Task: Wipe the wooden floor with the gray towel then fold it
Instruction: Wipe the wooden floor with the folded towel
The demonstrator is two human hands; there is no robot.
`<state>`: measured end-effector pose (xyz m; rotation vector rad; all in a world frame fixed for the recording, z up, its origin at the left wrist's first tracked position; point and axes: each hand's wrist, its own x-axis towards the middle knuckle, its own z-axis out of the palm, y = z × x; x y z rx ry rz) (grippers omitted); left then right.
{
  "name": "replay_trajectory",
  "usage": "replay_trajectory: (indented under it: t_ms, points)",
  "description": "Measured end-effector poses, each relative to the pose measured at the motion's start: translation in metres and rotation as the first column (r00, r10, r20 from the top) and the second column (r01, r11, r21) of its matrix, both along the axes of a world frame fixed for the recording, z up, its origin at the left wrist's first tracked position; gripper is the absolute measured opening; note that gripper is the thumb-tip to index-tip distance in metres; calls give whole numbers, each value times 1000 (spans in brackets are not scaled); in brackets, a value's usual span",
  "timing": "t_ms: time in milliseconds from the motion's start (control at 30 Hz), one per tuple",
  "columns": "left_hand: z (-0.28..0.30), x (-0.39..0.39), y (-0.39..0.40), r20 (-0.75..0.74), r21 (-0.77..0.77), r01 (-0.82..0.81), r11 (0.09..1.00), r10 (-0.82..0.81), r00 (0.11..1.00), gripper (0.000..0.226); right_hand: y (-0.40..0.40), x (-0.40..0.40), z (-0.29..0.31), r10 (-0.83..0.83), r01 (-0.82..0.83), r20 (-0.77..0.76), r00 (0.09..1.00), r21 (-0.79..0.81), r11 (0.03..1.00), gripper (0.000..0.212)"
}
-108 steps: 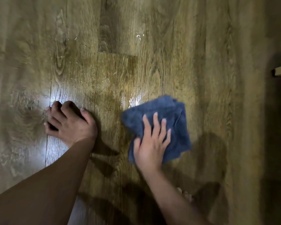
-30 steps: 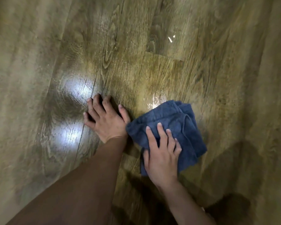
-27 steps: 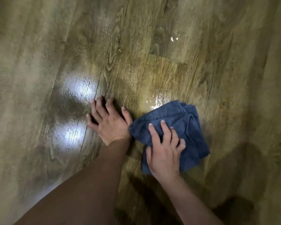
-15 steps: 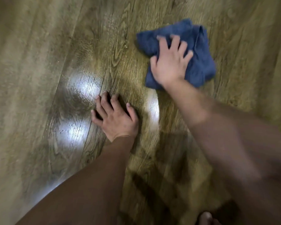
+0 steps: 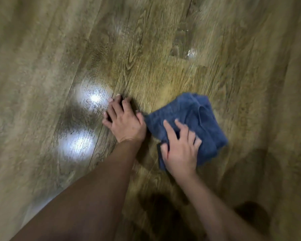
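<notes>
Wood-grain plank floor (image 5: pixel 163 70), glossy with two glare patches; bunched blue-gray terry towel (image 5: pixel 195 115) lies on it, right hand (image 5: pixel 180 150) pressing its near corner, fingers spread; left hand (image 5: pixel 124 121), flat, touches the towel's left edge.

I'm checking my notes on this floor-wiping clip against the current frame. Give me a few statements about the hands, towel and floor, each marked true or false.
1. The right hand lies on top of the towel. True.
2. The left hand grips the towel. False: it rests on the bare wooden floor, beside the towel's left edge.
3. The towel is spread out in a single flat layer. False: it is bunched, with folds showing.
4. Bright light reflections show on the floor left of the left hand. True.
5. The towel is lifted off the floor. False: it lies on the floor.
</notes>
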<state>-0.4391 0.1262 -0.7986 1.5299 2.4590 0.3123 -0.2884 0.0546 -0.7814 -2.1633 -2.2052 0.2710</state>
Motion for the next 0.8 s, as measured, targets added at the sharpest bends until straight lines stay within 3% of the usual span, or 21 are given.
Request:
replay_trajectory:
  t_ms: [133,367,800]
  points:
    - [-9,-51,20,-88,87,25,996,-18,996,37,-20,7,-5,10,-10,-21,1000,-1,1000,66]
    - [-20,-64,26,-128,83,-34,996,45,991,46,5,-3,-5,33,-32,-21,999,13,999,60]
    - [-15,-61,25,-106,39,-31,999,35,994,46,246,-129,-5,-11,12,-16,1000,64,998,57]
